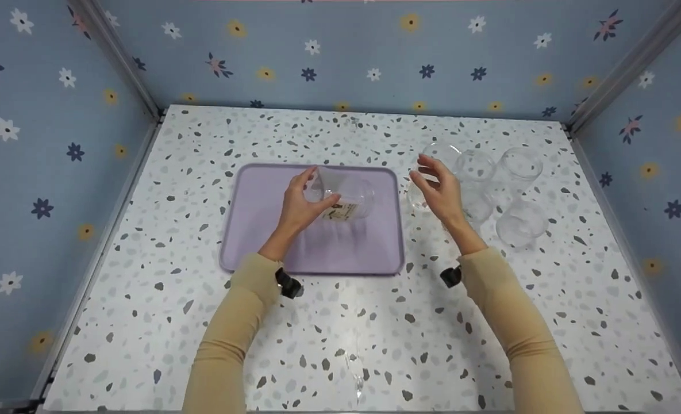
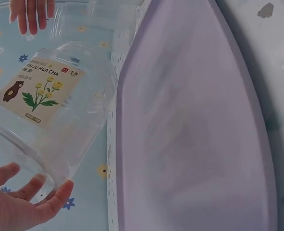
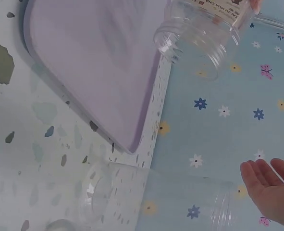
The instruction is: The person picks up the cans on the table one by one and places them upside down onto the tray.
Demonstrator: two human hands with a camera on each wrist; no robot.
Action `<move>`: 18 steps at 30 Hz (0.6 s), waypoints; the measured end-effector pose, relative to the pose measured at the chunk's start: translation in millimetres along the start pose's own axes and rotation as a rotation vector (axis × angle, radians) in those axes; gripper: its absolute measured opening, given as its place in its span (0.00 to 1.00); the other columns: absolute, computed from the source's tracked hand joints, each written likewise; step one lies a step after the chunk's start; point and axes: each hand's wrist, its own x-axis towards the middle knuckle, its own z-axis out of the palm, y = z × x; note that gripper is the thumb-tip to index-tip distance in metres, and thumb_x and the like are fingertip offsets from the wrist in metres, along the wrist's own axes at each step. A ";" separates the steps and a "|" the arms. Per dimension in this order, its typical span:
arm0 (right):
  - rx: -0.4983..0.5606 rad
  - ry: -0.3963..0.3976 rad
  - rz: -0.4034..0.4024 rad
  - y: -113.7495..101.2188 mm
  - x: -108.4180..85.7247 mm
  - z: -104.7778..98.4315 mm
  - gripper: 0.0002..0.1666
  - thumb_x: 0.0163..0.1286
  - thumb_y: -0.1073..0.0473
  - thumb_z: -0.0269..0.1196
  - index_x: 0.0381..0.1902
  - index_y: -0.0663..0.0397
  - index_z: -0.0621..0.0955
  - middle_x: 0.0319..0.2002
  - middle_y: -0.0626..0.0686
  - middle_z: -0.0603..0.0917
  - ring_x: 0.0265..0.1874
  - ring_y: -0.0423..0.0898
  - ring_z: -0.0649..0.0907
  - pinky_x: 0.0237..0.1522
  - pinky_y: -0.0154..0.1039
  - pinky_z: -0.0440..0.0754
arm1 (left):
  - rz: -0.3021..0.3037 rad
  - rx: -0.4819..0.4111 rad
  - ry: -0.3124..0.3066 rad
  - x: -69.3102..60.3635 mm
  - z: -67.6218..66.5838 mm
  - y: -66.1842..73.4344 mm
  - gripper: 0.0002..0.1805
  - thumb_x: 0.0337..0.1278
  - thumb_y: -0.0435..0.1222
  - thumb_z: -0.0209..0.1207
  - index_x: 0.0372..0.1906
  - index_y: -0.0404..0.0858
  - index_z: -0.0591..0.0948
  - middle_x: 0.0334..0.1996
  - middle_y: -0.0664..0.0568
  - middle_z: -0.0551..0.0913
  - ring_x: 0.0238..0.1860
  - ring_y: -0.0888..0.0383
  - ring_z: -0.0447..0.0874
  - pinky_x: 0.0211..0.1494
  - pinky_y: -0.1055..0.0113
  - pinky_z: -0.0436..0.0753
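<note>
Speckled tabletop [image 1: 306,339] — clear jar [image 1: 353,194] held

jar [image 2: 81,132]: clear glossy plastic | label [image 2: 42,92]: paper-like | tray [image 2: 194,120]: smooth, matt | sleeves [image 1: 219,345]: matt cloth

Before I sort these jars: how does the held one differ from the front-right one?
The held jar is tipped sideways above the tray; the front-right jar stands on the table. The held jar shows a printed label; the front-right jar shows none. Both are clear.

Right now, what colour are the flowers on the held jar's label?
Yellow; the jar's label shows best in the left wrist view.
</note>
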 end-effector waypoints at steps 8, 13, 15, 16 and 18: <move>-0.115 0.005 -0.020 -1.6 17.4 -10.8 0.23 0.60 0.67 0.58 0.52 0.73 0.71 0.48 0.67 0.74 0.48 0.57 0.74 0.48 0.47 0.73 | -0.066 0.125 -0.025 12.5 -14.6 -1.6 0.44 0.39 0.48 0.66 0.63 0.37 0.62 0.56 0.43 0.66 0.56 0.51 0.63 0.57 0.57 0.63; -0.155 0.011 -0.035 20.1 32.6 -20.6 0.24 0.60 0.62 0.60 0.53 0.68 0.72 0.49 0.64 0.74 0.47 0.53 0.75 0.47 0.47 0.73 | -0.083 0.211 -0.036 20.2 -27.2 -3.0 0.44 0.39 0.49 0.66 0.64 0.37 0.62 0.56 0.42 0.65 0.57 0.49 0.61 0.57 0.56 0.63; -0.192 0.017 -0.031 22.9 36.0 -23.0 0.24 0.60 0.60 0.60 0.53 0.66 0.72 0.49 0.62 0.75 0.47 0.51 0.75 0.47 0.45 0.73 | -0.095 0.241 -0.043 22.7 -32.0 -3.0 0.45 0.38 0.50 0.65 0.64 0.38 0.62 0.56 0.42 0.64 0.57 0.49 0.60 0.57 0.55 0.63; -0.215 0.019 -0.029 23.3 37.4 -24.0 0.24 0.60 0.59 0.60 0.53 0.66 0.72 0.49 0.61 0.75 0.47 0.51 0.75 0.47 0.44 0.73 | -0.099 0.257 -0.045 24.1 -34.1 -3.4 0.45 0.38 0.51 0.65 0.64 0.39 0.62 0.56 0.42 0.64 0.57 0.49 0.60 0.57 0.55 0.64; -0.265 0.027 -0.028 23.3 39.9 -25.4 0.24 0.60 0.58 0.60 0.52 0.65 0.73 0.48 0.61 0.75 0.47 0.50 0.75 0.47 0.43 0.74 | -0.110 0.283 -0.053 26.9 -38.5 -3.6 0.46 0.38 0.51 0.65 0.64 0.40 0.61 0.56 0.42 0.63 0.57 0.48 0.59 0.57 0.55 0.64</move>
